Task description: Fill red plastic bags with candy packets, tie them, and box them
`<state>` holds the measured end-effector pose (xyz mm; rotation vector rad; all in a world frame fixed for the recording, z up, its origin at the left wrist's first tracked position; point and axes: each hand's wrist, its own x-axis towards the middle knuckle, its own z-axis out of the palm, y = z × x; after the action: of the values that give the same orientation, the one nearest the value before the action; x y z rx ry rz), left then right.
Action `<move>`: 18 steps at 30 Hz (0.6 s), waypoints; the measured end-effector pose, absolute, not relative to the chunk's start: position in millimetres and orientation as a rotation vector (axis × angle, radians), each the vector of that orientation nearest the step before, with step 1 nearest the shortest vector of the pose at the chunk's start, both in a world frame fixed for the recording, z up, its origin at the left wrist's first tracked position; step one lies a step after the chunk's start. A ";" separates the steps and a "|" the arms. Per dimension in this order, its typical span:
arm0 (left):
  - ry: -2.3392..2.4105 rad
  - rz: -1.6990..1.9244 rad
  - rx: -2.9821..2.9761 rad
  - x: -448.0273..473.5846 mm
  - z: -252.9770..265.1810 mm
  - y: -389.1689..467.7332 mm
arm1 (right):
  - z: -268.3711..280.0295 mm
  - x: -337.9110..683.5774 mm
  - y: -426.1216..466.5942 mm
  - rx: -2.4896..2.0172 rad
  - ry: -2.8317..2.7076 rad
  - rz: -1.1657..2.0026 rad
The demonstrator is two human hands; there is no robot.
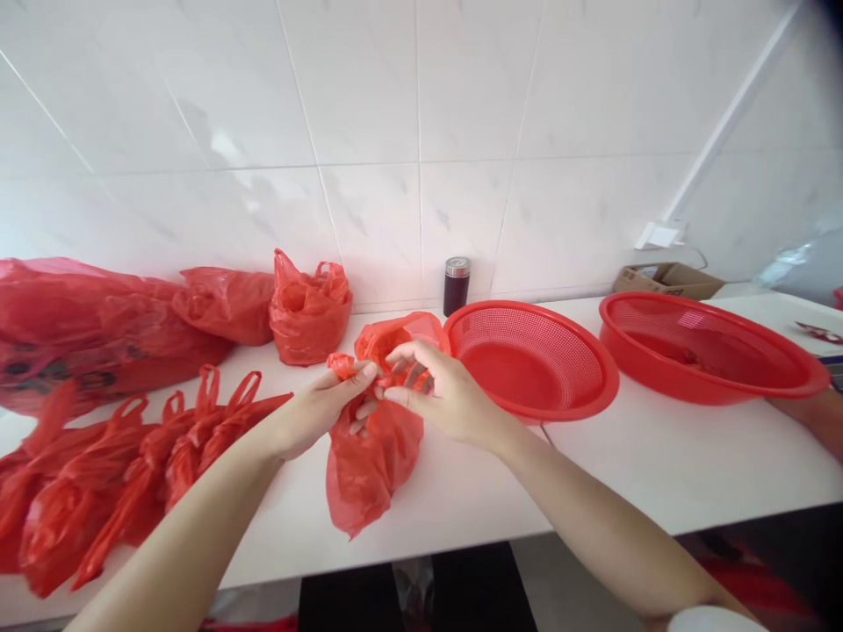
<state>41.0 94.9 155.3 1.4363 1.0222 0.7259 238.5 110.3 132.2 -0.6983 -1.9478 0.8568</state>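
A red plastic bag hangs in front of me over the white table, its neck gathered and its top part loose. My left hand is closed on the gathered neck, thumb pressed on top, with a bit of red plastic poking up beside it. On the other side of the neck, my right hand has its fingers curled round the loose red plastic. The fingertips partly hide the place where the plastic is twisted together. What the bag contains cannot be made out.
Several tied red bags lie at the left, with an open red bag and a large full bag behind. A dark flask, a red basket, another basket and a cardboard box stand rightward. Someone's arm shows far right.
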 end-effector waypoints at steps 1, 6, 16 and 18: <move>1.021 0.732 1.429 40.5 154.9 94.5 | 131.8 236.2 110.2 -0.689 -1.955 0.837; 1.074 0.873 1.463 32.2 153.0 91.5 | 135.9 235.1 94.5 -0.477 -2.098 0.841; 1.248 0.599 2.128 38.3 150.2 82.1 | 92.5 211.2 123.0 -0.617 -1.638 1.319; 1.381 0.729 2.282 41.2 138.3 80.9 | 83.1 207.8 123.8 -0.573 -1.599 1.475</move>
<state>41.2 80.9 138.3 2.2816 1.3811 0.7288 207.8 123.8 83.1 -0.5728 -1.5992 1.4750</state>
